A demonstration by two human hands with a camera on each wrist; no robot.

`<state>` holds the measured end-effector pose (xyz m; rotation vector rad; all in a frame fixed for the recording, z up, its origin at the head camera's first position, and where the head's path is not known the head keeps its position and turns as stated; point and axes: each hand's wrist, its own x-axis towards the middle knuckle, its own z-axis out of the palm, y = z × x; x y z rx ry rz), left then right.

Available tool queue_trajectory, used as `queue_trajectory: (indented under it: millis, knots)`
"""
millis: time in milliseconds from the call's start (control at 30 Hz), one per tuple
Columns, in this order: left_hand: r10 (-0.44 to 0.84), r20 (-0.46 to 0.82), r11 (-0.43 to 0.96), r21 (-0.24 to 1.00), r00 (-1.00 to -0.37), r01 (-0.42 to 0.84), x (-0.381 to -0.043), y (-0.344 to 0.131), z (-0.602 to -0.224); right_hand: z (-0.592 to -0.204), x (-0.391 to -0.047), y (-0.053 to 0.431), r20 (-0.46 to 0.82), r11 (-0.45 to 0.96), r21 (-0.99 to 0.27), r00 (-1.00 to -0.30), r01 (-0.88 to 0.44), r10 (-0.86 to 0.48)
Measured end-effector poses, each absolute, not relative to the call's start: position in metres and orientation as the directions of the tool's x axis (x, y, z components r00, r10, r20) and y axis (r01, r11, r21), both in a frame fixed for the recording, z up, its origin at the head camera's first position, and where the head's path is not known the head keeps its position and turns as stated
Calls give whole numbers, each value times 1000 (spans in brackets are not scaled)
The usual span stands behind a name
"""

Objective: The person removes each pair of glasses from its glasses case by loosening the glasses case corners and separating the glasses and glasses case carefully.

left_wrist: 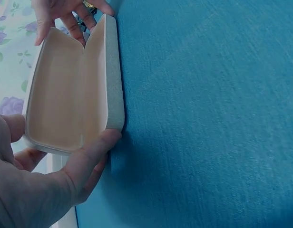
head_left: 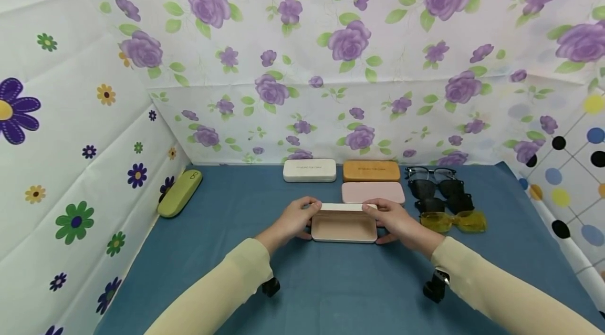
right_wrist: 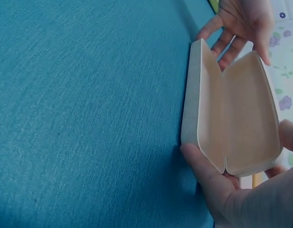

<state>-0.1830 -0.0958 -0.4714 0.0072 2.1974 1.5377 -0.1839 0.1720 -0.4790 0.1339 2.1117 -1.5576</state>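
An opened glasses case [head_left: 344,231] with a white shell and a beige lining sits on the blue cloth, its lid raised. My left hand [head_left: 296,218] grips its left end, thumb at the lid's edge and fingers at the lower half. At the right end, my right hand [head_left: 392,219] holds it the same way. The left wrist view shows the case's bare lining [left_wrist: 61,95] and the hinge crease between the halves. In the right wrist view, a fingertip [right_wrist: 190,151] presses the corner of the lower half.
Behind are a closed white case [head_left: 309,170], an orange case [head_left: 371,170] and a pink case [head_left: 373,192]. Clear glasses [head_left: 431,173], dark lenses [head_left: 436,188] and yellow glasses [head_left: 452,221] lie to the right. A green case [head_left: 180,193] lies by the left wall.
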Motion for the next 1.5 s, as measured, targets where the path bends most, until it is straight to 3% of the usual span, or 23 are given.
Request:
queue_trajectory:
  millis: [1500]
  knots:
    - [350,-366,356,904,-862,-239,-176,-104,-473,-485,-172,174,-387,324,-892,-902,314,-190]
